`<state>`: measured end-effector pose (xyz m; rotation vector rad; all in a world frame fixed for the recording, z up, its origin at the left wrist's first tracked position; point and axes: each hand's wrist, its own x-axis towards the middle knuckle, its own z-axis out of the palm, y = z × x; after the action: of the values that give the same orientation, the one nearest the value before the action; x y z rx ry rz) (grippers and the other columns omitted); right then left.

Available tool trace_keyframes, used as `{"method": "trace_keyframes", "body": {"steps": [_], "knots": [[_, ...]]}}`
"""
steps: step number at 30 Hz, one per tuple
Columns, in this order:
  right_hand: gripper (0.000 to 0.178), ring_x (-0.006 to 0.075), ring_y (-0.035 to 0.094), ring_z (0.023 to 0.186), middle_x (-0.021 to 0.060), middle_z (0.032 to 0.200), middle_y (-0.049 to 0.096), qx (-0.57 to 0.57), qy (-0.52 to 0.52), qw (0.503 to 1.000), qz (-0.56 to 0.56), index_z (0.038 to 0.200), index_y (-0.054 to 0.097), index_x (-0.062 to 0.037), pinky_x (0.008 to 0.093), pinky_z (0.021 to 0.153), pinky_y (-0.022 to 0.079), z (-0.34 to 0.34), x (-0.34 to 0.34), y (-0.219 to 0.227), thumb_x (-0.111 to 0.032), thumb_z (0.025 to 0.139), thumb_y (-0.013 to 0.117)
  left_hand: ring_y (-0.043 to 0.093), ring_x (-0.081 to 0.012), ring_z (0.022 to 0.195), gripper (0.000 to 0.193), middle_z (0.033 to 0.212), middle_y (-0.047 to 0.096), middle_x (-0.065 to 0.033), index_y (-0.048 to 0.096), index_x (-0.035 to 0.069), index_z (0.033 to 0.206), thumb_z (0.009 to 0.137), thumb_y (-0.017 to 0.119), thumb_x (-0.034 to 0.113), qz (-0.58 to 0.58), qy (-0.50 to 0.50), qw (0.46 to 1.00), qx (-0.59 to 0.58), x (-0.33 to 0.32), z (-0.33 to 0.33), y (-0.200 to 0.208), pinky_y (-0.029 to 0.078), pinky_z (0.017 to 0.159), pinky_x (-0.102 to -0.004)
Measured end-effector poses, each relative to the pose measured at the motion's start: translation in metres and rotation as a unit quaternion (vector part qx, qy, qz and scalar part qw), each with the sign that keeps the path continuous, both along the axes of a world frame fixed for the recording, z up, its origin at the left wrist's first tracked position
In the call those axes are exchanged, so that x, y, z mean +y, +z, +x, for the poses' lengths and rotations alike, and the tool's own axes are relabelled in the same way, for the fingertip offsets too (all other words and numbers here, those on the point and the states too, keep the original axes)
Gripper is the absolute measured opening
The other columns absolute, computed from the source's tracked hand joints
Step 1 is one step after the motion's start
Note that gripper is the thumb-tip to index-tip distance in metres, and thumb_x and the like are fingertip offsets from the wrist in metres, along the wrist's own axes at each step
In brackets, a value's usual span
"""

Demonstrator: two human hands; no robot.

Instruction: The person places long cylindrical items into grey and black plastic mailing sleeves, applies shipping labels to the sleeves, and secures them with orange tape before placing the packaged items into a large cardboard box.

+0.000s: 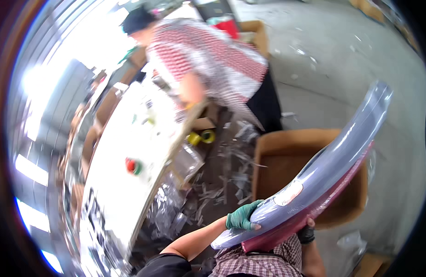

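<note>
Two long rolls lie side by side across the front of my body, slanting up to the far right. The grey-blue roll (310, 182) is wrapped in shiny clear plastic and carries a pale oval label. Along its right side runs a dark red roll (330, 198), partly hidden under it. My left hand (243, 216), in a green glove with bare fingertips, grips the grey-blue roll near its close end. With a dark glove on, my right hand (307, 231) holds the dark red roll from the right side; part of that hand is hidden behind it.
Beneath the rolls stands an open cardboard box (273, 143). A long white table (116, 184) runs along the left, with a red-and-green tape roll (133, 166) on it. Plastic scraps (169, 203) litter the floor. Another person (208, 60) leans over the table's far end.
</note>
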<state>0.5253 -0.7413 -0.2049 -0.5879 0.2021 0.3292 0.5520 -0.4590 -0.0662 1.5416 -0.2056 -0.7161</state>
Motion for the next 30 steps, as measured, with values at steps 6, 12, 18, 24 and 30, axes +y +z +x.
{"method": "trace_keyframes", "body": {"steps": [6, 12, 18, 24, 30], "knots": [[0.078, 0.0278, 0.052, 0.111, 0.0105, 0.123, 0.051, -0.190, 0.170, 0.966, 0.028, 0.131, 0.041, -0.0062, 0.0434, 0.096, 0.042, -0.020, 0.087, 0.101, -0.038, 0.068, 0.074, 0.034, -0.0224, 0.130, 0.112, 0.139, 0.038, -0.0115, 0.019, 0.000, 0.145, 0.059, 0.081, 0.038, -0.102, 0.260, 0.950, -0.137, 0.090, -0.181, 0.040, 0.024, 0.108, -0.0362], [0.071, 0.0251, 0.053, 0.105, 0.0097, 0.115, 0.055, -0.217, 0.281, 0.934, -0.049, 0.124, 0.045, -0.0043, 0.0397, 0.091, 0.044, -0.140, 0.245, 0.148, -0.032, 0.066, 0.076, 0.035, -0.0222, 0.129, 0.114, 0.140, 0.036, -0.0122, 0.019, -0.001, 0.144, 0.056, 0.082, 0.036, -0.081, 0.455, 0.872, -0.159, 0.191, -0.367, 0.075, 0.025, 0.107, -0.0357], [0.054, 0.0181, 0.053, 0.094, 0.0058, 0.102, 0.055, -0.547, 0.261, 0.776, -0.177, 0.117, 0.048, -0.0049, 0.0328, 0.084, 0.044, -0.204, 0.431, 0.205, -0.016, 0.071, 0.073, 0.038, -0.0238, 0.126, 0.109, 0.138, 0.038, -0.0132, 0.021, -0.001, 0.143, 0.060, 0.082, 0.035, -0.084, 0.620, 0.751, -0.210, 0.267, -0.465, 0.106, 0.029, 0.105, -0.0374], [0.059, 0.0149, 0.048, 0.106, 0.0073, 0.120, 0.050, -0.324, 0.463, 0.819, -0.100, 0.132, 0.036, -0.0043, 0.0303, 0.088, 0.044, -0.207, 0.648, 0.250, -0.019, 0.084, 0.068, 0.048, -0.0201, 0.112, 0.072, 0.127, 0.045, -0.0109, 0.031, 0.004, 0.136, 0.079, 0.071, 0.023, -0.145, 0.758, 0.604, -0.201, 0.404, -0.448, 0.134, 0.044, 0.092, -0.0329], [0.085, 0.0375, 0.040, 0.120, 0.0225, 0.126, 0.042, -0.736, 0.286, 0.559, -0.255, 0.138, 0.032, -0.0032, 0.0442, 0.104, 0.032, -0.179, 0.763, 0.131, -0.029, 0.069, 0.075, 0.022, -0.0296, 0.136, 0.119, 0.147, 0.019, -0.0214, 0.005, -0.002, 0.145, 0.065, 0.083, 0.038, 0.236, 0.736, 0.633, -0.040, 0.512, -0.451, -0.027, 0.021, 0.112, -0.0371]]}}
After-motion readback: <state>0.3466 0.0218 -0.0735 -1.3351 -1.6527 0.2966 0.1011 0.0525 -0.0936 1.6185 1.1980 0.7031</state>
